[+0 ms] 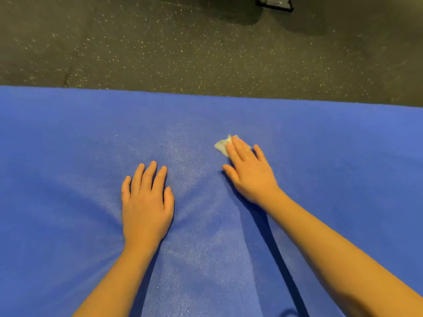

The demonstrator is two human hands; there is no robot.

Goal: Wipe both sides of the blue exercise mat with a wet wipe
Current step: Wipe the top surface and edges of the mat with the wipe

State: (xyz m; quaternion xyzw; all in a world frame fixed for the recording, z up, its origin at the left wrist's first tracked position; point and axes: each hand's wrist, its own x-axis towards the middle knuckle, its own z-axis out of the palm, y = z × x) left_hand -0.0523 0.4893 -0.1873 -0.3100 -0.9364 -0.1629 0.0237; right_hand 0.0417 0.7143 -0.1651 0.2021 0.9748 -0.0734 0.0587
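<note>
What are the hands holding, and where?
Nothing is gripped. The right hand presses one side of the wipe with flat fingers; the left hand lies flat on the mat.

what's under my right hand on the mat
A crumpled white wet wipe lies under the right hand, whose straight fingers press it onto the blue mat. Only its far-left edge shows; the rest is covered.

The mat [68,145] is blue with a fine pebbled grain. It lies flat and fills the lower two thirds of the frame, its far edge spanning the full width. The wipe [220,145] is white and crumpled. It rests on the mat, right of frame centre, partly under the straight fingers of the right hand [249,177].
</note>
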